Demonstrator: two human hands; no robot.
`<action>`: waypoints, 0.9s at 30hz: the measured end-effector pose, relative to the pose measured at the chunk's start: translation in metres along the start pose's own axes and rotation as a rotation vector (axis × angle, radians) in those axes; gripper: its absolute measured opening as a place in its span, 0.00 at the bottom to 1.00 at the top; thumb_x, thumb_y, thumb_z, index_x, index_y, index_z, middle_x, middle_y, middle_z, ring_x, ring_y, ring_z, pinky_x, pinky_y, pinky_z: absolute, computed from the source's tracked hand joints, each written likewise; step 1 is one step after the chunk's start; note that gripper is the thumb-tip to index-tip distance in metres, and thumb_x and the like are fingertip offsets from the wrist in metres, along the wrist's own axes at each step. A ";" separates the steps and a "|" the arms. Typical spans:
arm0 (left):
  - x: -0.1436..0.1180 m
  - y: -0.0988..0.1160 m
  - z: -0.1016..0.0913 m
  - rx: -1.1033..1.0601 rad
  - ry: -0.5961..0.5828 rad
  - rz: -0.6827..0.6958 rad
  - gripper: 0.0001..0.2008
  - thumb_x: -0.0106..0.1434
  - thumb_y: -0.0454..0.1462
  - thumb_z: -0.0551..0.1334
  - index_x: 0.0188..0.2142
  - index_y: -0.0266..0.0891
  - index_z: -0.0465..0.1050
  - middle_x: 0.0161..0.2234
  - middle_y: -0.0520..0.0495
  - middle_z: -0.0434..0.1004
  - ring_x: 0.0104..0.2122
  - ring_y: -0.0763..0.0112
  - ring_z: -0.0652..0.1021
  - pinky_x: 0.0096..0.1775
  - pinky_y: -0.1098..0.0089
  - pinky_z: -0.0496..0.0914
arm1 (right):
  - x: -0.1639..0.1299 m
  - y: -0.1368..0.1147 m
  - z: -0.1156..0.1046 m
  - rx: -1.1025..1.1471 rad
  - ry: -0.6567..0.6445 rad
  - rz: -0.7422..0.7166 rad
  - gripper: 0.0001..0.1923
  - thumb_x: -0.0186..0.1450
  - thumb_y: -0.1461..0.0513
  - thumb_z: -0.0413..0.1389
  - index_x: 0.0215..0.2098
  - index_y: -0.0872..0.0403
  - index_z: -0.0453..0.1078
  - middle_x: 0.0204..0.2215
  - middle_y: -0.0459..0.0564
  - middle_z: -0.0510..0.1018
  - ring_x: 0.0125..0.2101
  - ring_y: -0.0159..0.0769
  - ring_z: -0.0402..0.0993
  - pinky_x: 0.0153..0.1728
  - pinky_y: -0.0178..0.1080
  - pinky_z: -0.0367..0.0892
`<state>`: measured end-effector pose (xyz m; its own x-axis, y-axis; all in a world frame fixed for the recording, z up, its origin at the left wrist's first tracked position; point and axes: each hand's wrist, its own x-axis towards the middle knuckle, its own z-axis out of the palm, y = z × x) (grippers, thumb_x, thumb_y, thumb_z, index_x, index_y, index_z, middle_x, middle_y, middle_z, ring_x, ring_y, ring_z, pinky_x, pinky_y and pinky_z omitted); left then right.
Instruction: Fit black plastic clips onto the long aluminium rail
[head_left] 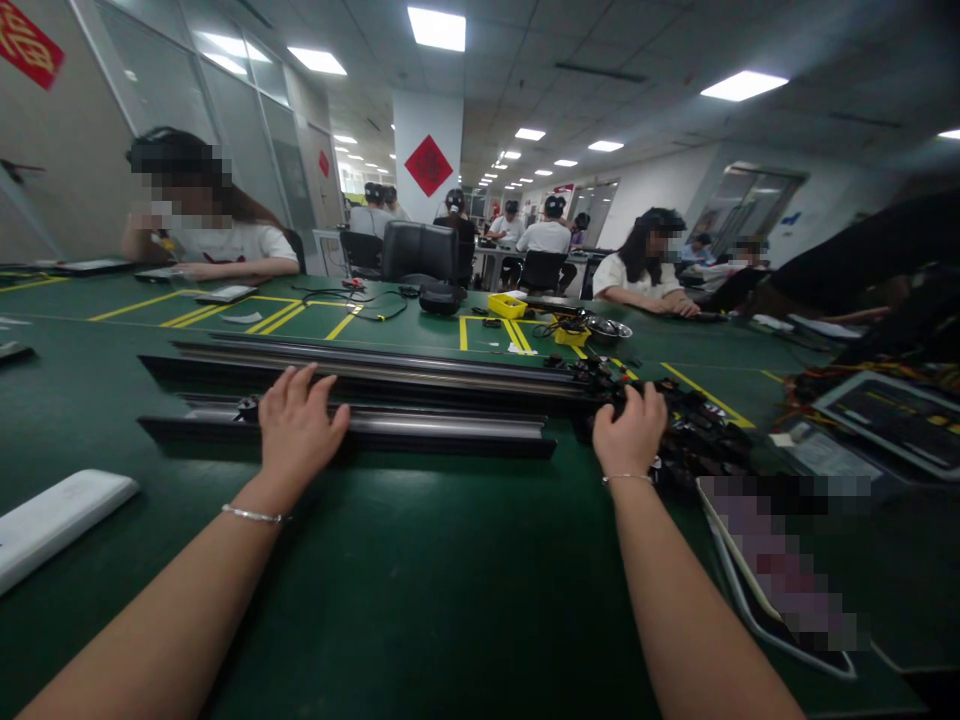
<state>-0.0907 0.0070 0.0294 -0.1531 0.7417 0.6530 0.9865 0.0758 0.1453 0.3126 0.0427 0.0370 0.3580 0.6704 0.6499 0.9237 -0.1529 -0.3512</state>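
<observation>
My left hand (pixel 300 425) lies over the nearer black-and-silver metal channel (pixel 442 425), with its fingers spread and the thumb apart. Just left of those fingers, a small black part (pixel 247 408) sits in the channel. My right hand (pixel 631 430) is at the near left side of a heap of small black parts (pixel 705 425), thumb and fingers apart. Its fingertips are partly hidden, and nothing shows held in it. Behind the nearer channel, several longer black channels (pixel 375 370) lie side by side across the green table (pixel 450 580).
A white box-like object (pixel 64 520) lies at the left. On the right are a phone-like device (pixel 780 570) and a tray (pixel 892 420) with wires around it. Further back stand a yellow bin (pixel 507 305) and metal bowls (pixel 607 330). People sit across the table.
</observation>
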 end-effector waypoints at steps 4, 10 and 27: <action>0.004 -0.031 0.003 0.031 -0.051 -0.178 0.26 0.61 0.46 0.49 0.56 0.34 0.57 0.60 0.35 0.55 0.60 0.47 0.53 0.57 0.47 0.51 | -0.032 -0.055 0.006 0.030 -0.191 -0.402 0.27 0.64 0.58 0.41 0.61 0.56 0.53 0.63 0.53 0.50 0.62 0.43 0.40 0.57 0.49 0.45; 0.004 -0.038 0.010 0.025 -0.186 -0.227 0.27 0.61 0.43 0.47 0.54 0.26 0.59 0.55 0.30 0.63 0.60 0.44 0.54 0.55 0.45 0.54 | -0.053 -0.080 0.016 0.000 -0.515 -0.514 0.23 0.67 0.56 0.38 0.57 0.49 0.61 0.58 0.47 0.62 0.58 0.40 0.53 0.57 0.49 0.44; 0.002 -0.034 0.016 0.095 -0.122 -0.209 0.24 0.61 0.37 0.46 0.54 0.27 0.61 0.54 0.31 0.64 0.61 0.46 0.51 0.57 0.46 0.48 | -0.053 -0.074 0.027 0.048 -0.386 -0.540 0.21 0.66 0.58 0.41 0.54 0.50 0.65 0.53 0.47 0.69 0.53 0.38 0.62 0.54 0.44 0.53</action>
<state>-0.1240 0.0167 0.0137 -0.3517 0.7779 0.5208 0.9361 0.2939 0.1933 0.2217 0.0380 0.0097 -0.2357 0.8571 0.4581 0.9494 0.3038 -0.0800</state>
